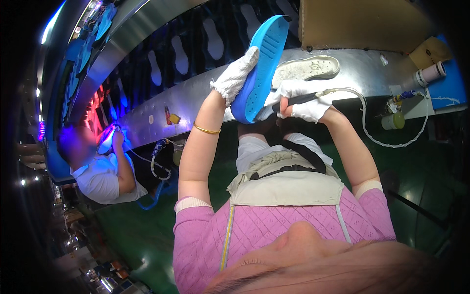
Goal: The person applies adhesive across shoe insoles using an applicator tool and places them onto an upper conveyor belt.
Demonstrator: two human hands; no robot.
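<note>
Your left hand [237, 73], in a white glove, grips the blue shoe sole [261, 68] along its edge and holds it tilted up above the metal surface [362, 68]. Your right hand [303, 100], gloved too, is closed around a dark pen-like tool [293, 100] whose tip meets the sole's lower end. A white cable [364, 122] trails from the tool. A white shoe sole [306, 68] lies on the surface just behind.

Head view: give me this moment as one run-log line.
left hand: gloved, holds blue shoe sole | right hand: gloved, holds corded tool at sole | white sole: on metal ledge
</note>
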